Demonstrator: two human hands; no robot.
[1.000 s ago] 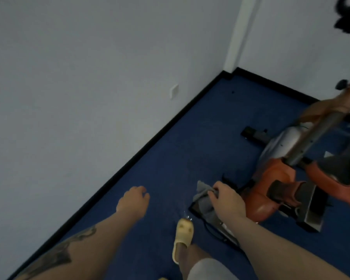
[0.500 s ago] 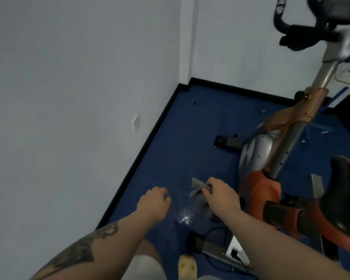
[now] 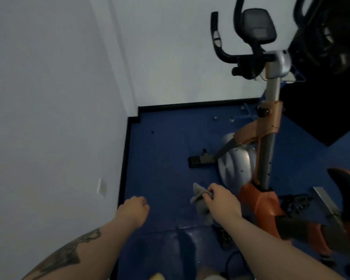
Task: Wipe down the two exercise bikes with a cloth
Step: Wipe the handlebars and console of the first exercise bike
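Now the right hand (image 3: 222,201) grips the grey cloth (image 3: 200,201); the exercise bike (image 3: 259,199), post upright, stands at three o'clock, nearer it than the empty, loosely curled left hand (image 3: 134,209).

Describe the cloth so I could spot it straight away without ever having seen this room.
Find the orange and silver exercise bike on the blue floor. Just left of its orange base, the right hand grips a crumpled grey cloth. It is the only soft, hanging thing there; the left hand holds nothing.

Blue floor (image 3: 166,150) fills the centre, edged by a black skirting board (image 3: 123,166) — white wall (image 3: 49,98) at nine o'clock carrying a socket (image 3: 101,186).
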